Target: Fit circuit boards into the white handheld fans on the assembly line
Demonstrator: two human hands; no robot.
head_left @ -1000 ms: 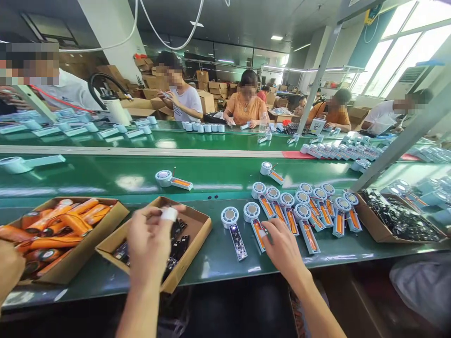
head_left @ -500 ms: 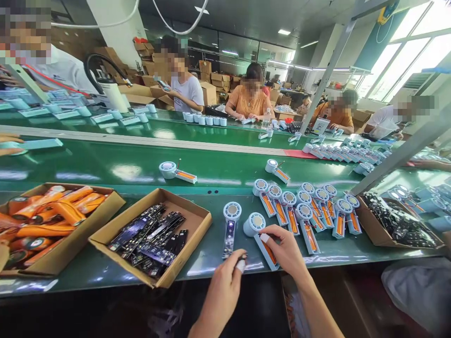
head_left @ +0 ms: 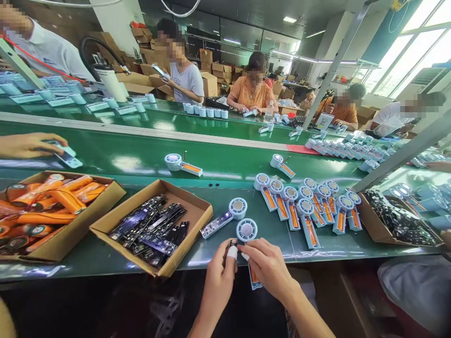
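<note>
My left hand [head_left: 219, 277] pinches a small dark circuit board [head_left: 233, 243] between taped thumb and fingers, over the near edge of the green bench. My right hand [head_left: 268, 267] is closed on a pale blue fan unit [head_left: 246, 230], whose round head sticks out above my fingers and whose orange-filled handle pokes out below. Both hands meet at the unit. Just beyond lies another fan unit [head_left: 225, 217] with a board fitted in its handle, lying slantwise. A cardboard box of dark circuit boards [head_left: 155, 230] sits to the left.
A box of orange batteries [head_left: 49, 211] stands at far left. Several fan units [head_left: 306, 202] lie in rows to the right, near a box of black parts [head_left: 398, 218]. Two units ride the conveyor [head_left: 105, 155]. Another person's hand [head_left: 30, 144] reaches in at left. Workers sit opposite.
My left hand went from the board box to the bench edge with a board. My right hand picked up a fan unit and drew it near. The other unit has turned slantwise.
</note>
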